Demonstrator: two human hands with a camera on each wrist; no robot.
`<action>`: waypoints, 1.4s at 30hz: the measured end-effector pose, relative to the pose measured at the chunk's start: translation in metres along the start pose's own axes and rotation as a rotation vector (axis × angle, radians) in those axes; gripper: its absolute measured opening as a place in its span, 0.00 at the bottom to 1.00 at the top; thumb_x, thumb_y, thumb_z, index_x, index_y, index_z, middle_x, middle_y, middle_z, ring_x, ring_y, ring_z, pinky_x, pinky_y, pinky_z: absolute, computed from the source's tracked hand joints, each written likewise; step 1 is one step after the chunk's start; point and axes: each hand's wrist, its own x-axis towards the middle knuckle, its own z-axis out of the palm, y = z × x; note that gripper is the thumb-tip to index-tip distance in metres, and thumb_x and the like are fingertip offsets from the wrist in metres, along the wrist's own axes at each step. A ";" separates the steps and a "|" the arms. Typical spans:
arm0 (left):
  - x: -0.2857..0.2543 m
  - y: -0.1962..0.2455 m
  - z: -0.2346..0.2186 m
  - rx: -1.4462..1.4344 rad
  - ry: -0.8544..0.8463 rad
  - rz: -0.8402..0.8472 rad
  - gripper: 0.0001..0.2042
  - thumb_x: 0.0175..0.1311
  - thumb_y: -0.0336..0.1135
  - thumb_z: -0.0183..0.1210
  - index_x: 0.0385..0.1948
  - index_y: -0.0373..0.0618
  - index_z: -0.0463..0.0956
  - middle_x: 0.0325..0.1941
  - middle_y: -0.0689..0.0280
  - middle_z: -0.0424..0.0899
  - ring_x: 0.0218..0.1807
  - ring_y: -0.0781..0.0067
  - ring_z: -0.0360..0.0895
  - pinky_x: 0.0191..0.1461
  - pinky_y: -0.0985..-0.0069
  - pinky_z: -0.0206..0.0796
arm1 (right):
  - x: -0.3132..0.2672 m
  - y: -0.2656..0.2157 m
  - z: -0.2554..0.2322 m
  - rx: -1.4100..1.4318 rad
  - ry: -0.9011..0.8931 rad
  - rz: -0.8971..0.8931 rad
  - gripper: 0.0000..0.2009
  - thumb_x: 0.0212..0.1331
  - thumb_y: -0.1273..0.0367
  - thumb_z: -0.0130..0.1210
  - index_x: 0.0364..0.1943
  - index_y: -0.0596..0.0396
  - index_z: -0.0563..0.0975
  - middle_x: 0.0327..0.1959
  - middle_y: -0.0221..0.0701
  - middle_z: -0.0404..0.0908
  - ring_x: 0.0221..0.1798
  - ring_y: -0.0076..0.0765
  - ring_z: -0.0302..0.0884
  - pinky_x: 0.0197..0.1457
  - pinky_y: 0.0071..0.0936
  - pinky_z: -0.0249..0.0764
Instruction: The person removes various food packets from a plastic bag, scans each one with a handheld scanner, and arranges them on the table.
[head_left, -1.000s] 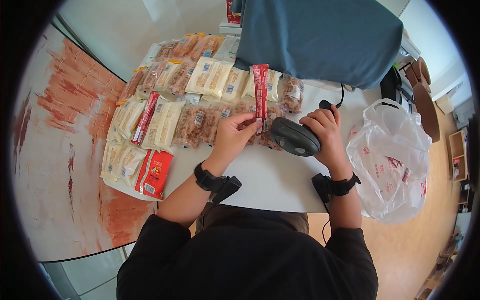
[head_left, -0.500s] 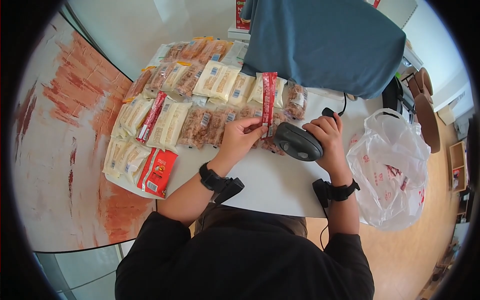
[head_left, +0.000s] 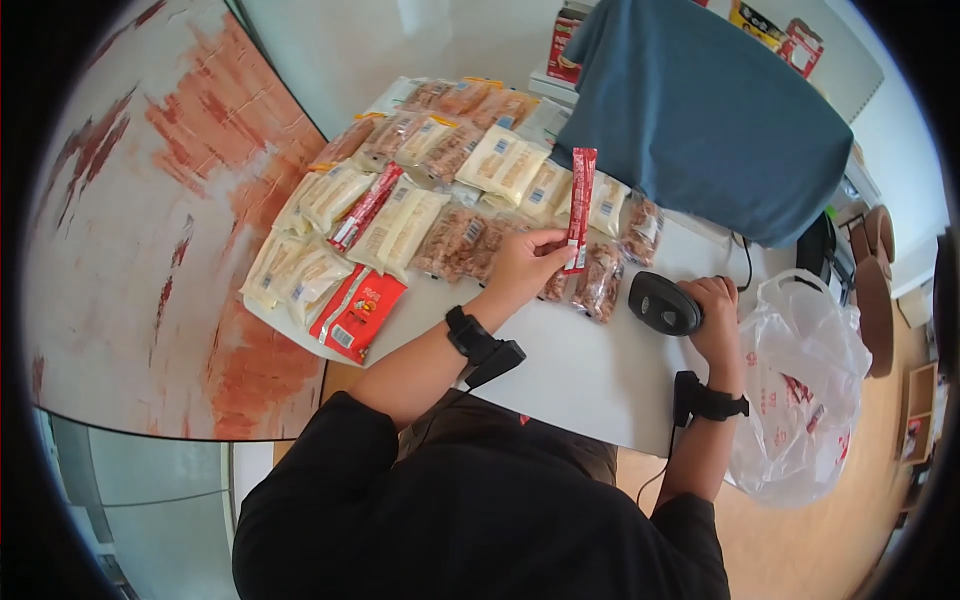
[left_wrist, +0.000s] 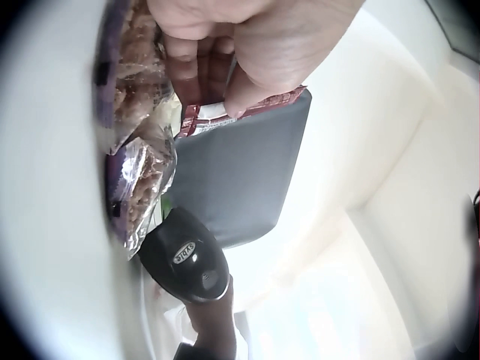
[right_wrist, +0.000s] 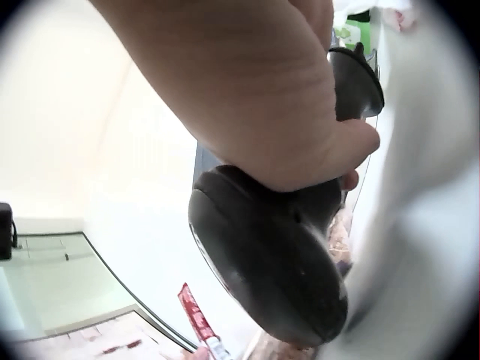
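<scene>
My left hand (head_left: 525, 268) pinches the lower end of a slim red stick packet (head_left: 581, 200) between thumb and fingers, and the packet points up over the rows of bags. In the left wrist view the thumb presses on the packet's edge (left_wrist: 259, 107). My right hand (head_left: 716, 315) grips a black handheld barcode scanner (head_left: 664, 303) by its handle, its rounded head turned toward the left hand. That head fills the middle of the right wrist view, where the scanner (right_wrist: 262, 255) hides much of what lies behind. A gap separates scanner and packet.
Several cream bags (head_left: 400, 228) and clear bags of brown crumbly food (head_left: 598, 283) cover the white table's left and back. A red pouch (head_left: 358, 312) lies at the left edge. Behind is a blue-grey cloth cover (head_left: 700, 120); a white plastic bag (head_left: 800, 390) sits right.
The head view has turned left, so the scene sits further right. The scanner has drawn away from the red packet, to the right and nearer the body. Both hands keep their hold.
</scene>
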 end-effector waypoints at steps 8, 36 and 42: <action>-0.001 0.040 -0.021 0.026 -0.037 -0.078 0.12 0.61 0.28 0.56 0.44 0.33 0.76 0.36 0.67 0.81 0.34 0.85 0.75 0.38 0.86 0.68 | -0.028 -0.012 0.005 0.021 -0.014 -0.004 0.21 0.40 0.82 0.50 0.44 0.52 0.77 0.41 0.32 0.75 0.54 0.42 0.68 0.67 0.47 0.49; -0.030 0.115 -0.169 1.219 0.322 0.201 0.14 0.54 0.29 0.59 0.44 0.40 0.78 0.37 0.57 0.82 0.34 0.71 0.79 0.40 0.78 0.69 | -0.028 0.026 0.022 0.170 0.088 0.043 0.26 0.34 0.86 0.44 0.44 0.55 0.77 0.48 0.36 0.75 0.59 0.45 0.66 0.68 0.45 0.50; 0.005 0.072 -0.054 0.513 -0.027 0.078 0.11 0.60 0.29 0.56 0.42 0.36 0.78 0.33 0.67 0.82 0.35 0.83 0.76 0.40 0.84 0.68 | -0.036 0.026 0.016 0.239 0.190 0.039 0.26 0.35 0.87 0.42 0.45 0.59 0.76 0.51 0.39 0.74 0.59 0.48 0.66 0.65 0.39 0.59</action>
